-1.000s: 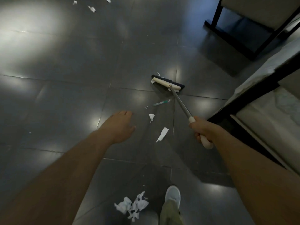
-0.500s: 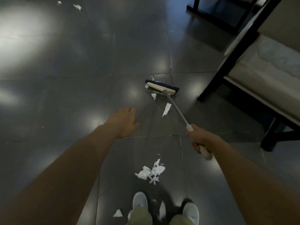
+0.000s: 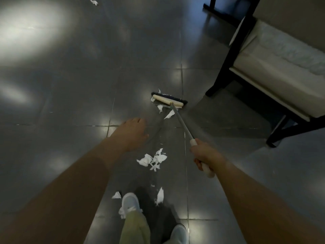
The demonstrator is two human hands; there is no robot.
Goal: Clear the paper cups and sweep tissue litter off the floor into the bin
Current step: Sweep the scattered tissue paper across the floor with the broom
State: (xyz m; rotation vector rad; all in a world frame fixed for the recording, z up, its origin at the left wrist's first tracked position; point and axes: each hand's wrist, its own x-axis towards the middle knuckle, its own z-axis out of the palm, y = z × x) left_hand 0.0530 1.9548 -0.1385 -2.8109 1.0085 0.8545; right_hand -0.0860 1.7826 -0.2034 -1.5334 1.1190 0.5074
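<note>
Tissue litter [image 3: 152, 159]: lay heaped on the floor [image 3: 70, 103] between the forearms, stray scraps [image 3: 160, 195] beside the near shoe [image 3: 129, 200]. Gripped the broom handle [image 3: 181, 123] in the right hand [image 3: 204, 155], fingers wrapped round its pale end, likely for reach and a pull homeward. Held the left hand [image 3: 133, 133] free, fingers loosely straight, probably for balance. Set the broom head [image 3: 168, 101] behind two scraps [image 3: 169, 114], just beside it now, well apart a second earlier.
</note>
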